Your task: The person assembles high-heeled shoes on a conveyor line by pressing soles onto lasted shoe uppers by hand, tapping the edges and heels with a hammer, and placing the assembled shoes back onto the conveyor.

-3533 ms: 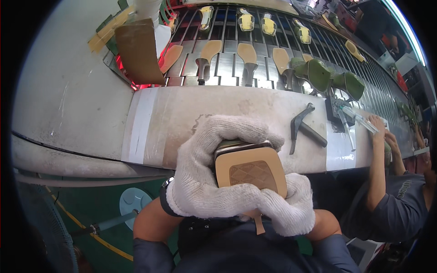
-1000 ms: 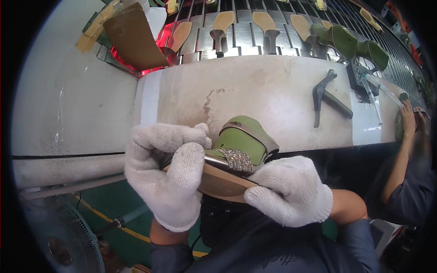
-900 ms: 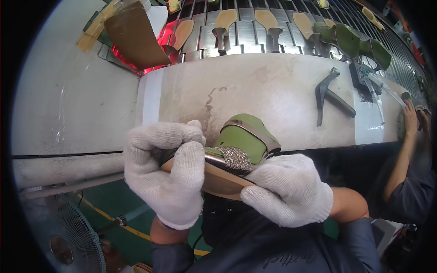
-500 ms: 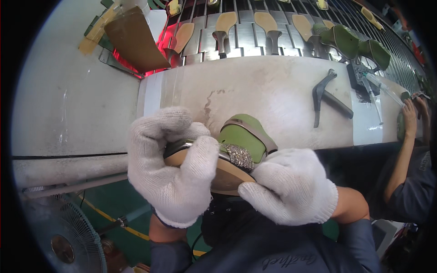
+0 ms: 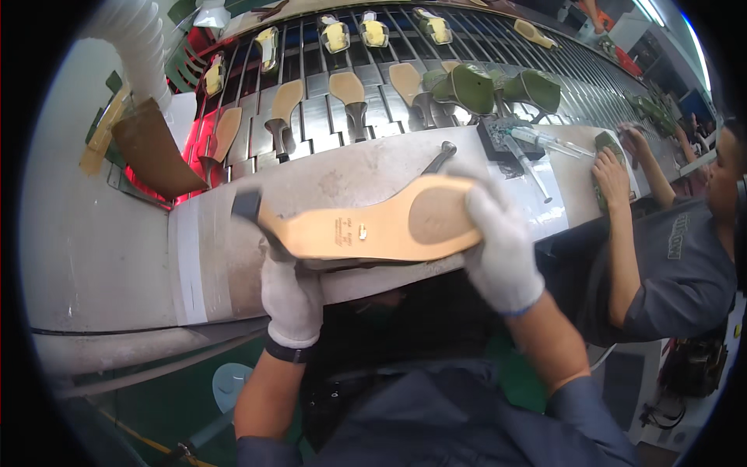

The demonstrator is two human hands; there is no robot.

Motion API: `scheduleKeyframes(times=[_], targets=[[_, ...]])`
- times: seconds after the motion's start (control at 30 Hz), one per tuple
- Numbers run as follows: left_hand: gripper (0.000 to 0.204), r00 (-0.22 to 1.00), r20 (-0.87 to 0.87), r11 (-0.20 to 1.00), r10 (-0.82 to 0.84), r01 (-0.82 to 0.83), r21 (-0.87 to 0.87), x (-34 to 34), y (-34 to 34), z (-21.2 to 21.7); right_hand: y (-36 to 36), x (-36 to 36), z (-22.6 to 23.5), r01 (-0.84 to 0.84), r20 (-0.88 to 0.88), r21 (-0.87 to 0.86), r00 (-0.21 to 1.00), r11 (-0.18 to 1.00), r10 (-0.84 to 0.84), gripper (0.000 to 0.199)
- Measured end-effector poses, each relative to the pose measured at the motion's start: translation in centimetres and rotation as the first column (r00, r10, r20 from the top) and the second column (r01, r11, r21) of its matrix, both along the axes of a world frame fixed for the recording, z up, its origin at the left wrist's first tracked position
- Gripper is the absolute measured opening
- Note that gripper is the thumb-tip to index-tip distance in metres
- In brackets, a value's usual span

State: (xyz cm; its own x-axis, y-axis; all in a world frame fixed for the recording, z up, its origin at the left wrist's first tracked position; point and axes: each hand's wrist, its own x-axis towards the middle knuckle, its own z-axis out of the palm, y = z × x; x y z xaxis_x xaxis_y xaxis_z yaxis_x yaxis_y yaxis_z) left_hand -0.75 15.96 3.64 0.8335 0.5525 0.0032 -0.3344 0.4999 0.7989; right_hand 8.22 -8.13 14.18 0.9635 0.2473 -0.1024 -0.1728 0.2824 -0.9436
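A heeled shoe [image 5: 380, 226] is held up between my two white-gloved hands, its tan sole facing up, its dark heel on the left and its toe on the right. My left hand [image 5: 291, 300] grips it from below near the heel, with the fingers mostly hidden behind the shoe. My right hand [image 5: 504, 249], slightly blurred, is closed around the toe end. The shoe's upper is turned away from view. Just beyond the sole, a hammer [image 5: 442, 157] lies on the pale worktable [image 5: 327, 180], largely covered by the shoe.
A metal conveyor [image 5: 315, 121] carries several shoes with tan soles up. Green shoes [image 5: 471, 89] stand at its near edge. Syringes [image 5: 529, 159] rest by a dark block [image 5: 498, 138]. At right, a co-worker's hands [image 5: 613, 177] handle a green piece. A brown board [image 5: 156, 148] hangs at left.
The shoe has turned so its whole sole faces up, and it has been raised. My left hand has moved under the heel, my right to the toe. The view has shifted right and farther ahead.
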Motion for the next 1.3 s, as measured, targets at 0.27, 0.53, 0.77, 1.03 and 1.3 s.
scheduleKeyframes(times=[0.27, 0.53, 0.77, 1.03, 1.3], targets=[[0.025, 0.985, -0.036, 0.783, -0.167, 0.155, 0.603, 2.6, 5.6, 3.6, 1.9, -4.9, -3.0, -0.149, 0.428, -0.648, 0.74, 0.747, 0.519, 0.045], [0.04, 0.965, -0.068, 0.84, -0.253, 0.254, 0.48, 1.1, 3.7, 4.9, 6.9, -0.8, 4.9, -0.141, 0.603, -0.713, 0.378, 0.687, 0.703, 0.045], [0.099, 0.991, -0.009, 0.782, -0.131, 0.109, 0.613, 0.1, 4.0, 3.6, 6.9, -3.5, 1.4, 0.141, 0.747, -0.665, 0.118, 0.733, 0.654, 0.053], [0.116, 0.991, -0.1, 0.656, -0.092, 0.136, 0.742, -0.3, 4.5, 4.2, 8.5, -3.4, 0.0, 0.171, 0.735, -0.677, 0.105, 0.716, 0.67, 0.054], [0.103, 0.993, 0.034, 0.623, -0.112, 0.044, 0.781, -0.1, 5.2, 3.1, 8.8, -3.4, 0.0, 0.187, 0.728, -0.68, 0.059, 0.709, 0.682, 0.056]])
